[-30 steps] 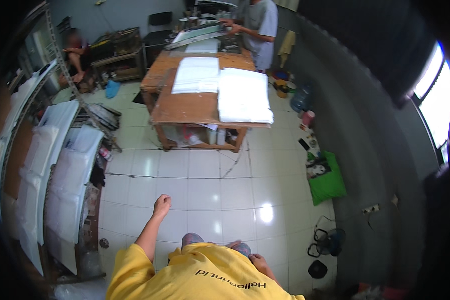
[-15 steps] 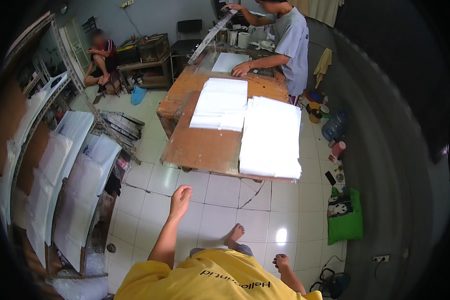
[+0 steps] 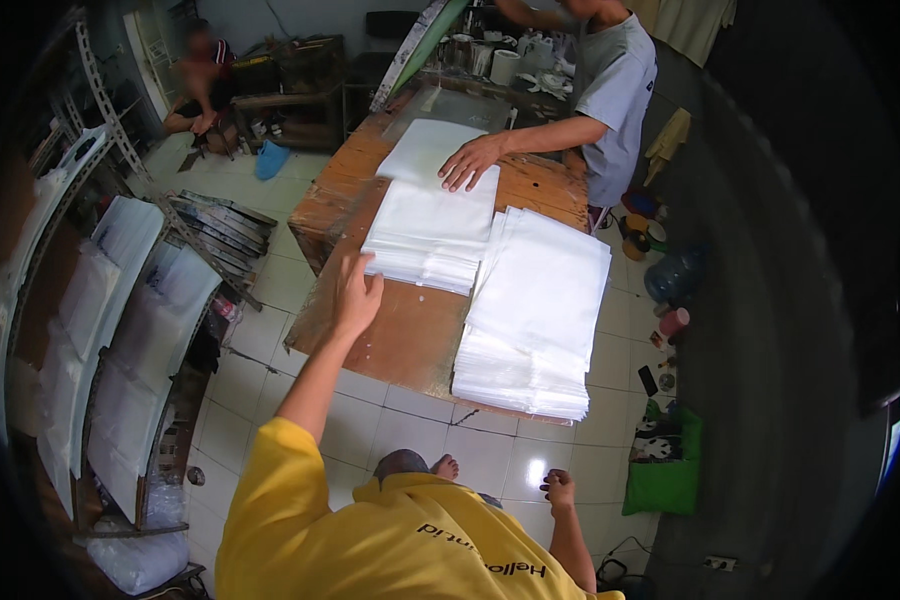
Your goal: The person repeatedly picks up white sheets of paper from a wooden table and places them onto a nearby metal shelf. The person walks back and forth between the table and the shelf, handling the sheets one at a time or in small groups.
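My left hand (image 3: 357,297) reaches forward to the near left corner of a stack of white sheets (image 3: 430,225) on the wooden table (image 3: 400,335). Its thumb and fingers are apart, the fingertips at the stack's edge; whether they touch it I cannot tell. Low beside my body, my right hand (image 3: 558,488) hangs with curled fingers, and anything inside them is hidden. To the right lies a thicker stack of white sheets (image 3: 535,300). Across the table a co-worker's hand (image 3: 473,162) lies on a white sheet (image 3: 420,148) overlapping the first stack's far end.
A rack (image 3: 95,350) with white sheets on sloping shelves stands at left. The co-worker (image 3: 615,90) stands at the far right side, by a raised green-edged frame (image 3: 420,50). A green bag (image 3: 662,475) and a water jug (image 3: 675,275) line the right wall. Someone sits far left.
I have come closer to the table, and my left hand has moved forward to the stack. The co-worker's hand and the far sheet have come toward me, onto the stack. The frame stands higher.
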`<action>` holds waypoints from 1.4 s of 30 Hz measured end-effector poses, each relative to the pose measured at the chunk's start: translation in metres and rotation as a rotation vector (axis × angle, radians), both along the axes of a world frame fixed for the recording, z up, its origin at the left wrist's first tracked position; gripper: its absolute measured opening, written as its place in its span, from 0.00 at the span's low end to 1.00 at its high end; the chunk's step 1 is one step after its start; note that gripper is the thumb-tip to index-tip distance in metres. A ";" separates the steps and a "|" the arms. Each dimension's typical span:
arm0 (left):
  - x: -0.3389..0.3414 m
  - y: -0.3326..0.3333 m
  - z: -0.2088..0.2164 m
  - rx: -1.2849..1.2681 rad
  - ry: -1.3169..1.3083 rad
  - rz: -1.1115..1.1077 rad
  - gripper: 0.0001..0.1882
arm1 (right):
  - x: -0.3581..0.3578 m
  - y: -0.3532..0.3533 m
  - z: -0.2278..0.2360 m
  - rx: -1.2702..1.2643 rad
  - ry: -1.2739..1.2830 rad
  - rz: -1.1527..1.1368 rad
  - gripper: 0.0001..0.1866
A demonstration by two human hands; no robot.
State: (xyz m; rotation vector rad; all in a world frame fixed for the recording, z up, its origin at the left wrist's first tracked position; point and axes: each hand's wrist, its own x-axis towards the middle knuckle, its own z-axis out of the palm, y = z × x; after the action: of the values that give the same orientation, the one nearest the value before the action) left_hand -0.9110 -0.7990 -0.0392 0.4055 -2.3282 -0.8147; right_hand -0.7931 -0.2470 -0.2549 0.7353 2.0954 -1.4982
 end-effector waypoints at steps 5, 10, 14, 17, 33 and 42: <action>-0.071 -0.051 -0.021 -0.399 -0.068 0.091 0.22 | 0.035 0.029 0.011 0.101 -0.081 -0.136 0.10; -0.102 -0.102 -0.050 -0.411 -0.558 -0.135 0.19 | 0.136 0.014 0.013 0.167 -0.394 -0.142 0.11; -0.092 -0.103 -0.025 -0.409 -0.640 -0.003 0.13 | 0.209 -0.008 -0.006 0.065 -0.300 -0.220 0.13; -0.085 -0.110 -0.036 -0.472 -0.376 -0.010 0.07 | 0.202 -0.048 0.019 0.132 -0.351 -0.156 0.12; 0.191 0.226 -0.009 -0.325 -0.089 -1.407 0.02 | 0.132 -0.174 0.204 -0.270 0.622 -0.310 0.16; 0.293 0.323 0.017 -0.371 -0.047 -2.079 0.05 | 0.336 -0.060 0.122 0.124 0.654 -0.496 0.11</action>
State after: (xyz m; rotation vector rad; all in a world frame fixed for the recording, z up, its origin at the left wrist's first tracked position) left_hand -0.6183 -0.4758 -0.0221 -2.4364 -2.0880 -0.9568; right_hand -0.4567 -0.3069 -0.1333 0.9562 2.6276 -2.1087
